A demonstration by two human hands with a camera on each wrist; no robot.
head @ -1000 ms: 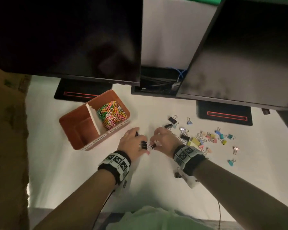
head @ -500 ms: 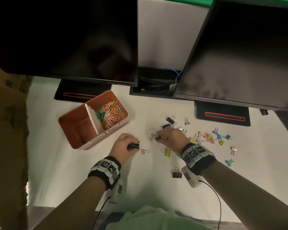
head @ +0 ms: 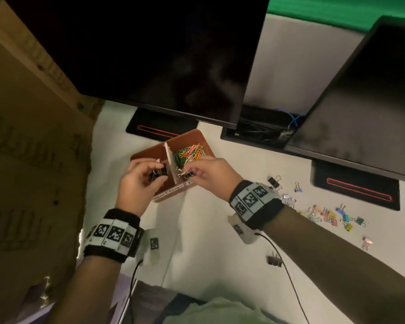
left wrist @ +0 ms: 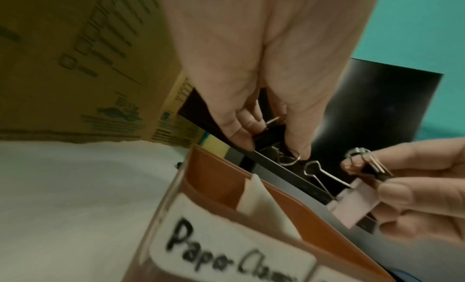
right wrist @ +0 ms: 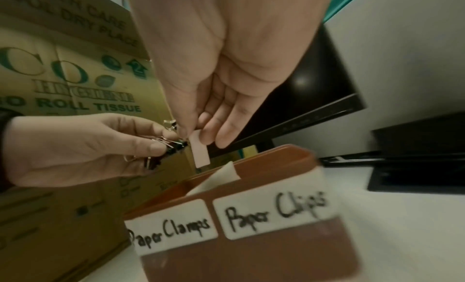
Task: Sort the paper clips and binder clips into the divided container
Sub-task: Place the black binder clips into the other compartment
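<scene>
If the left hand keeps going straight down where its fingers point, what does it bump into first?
Probably the floor of the brown container's "Paper Clamps" side; the left hand hangs over it gripping black binder clips.

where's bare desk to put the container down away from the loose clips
Bare desk lies between the two forearms, in front of the container. Right of the right hand it is crowded with binder clips.
</scene>
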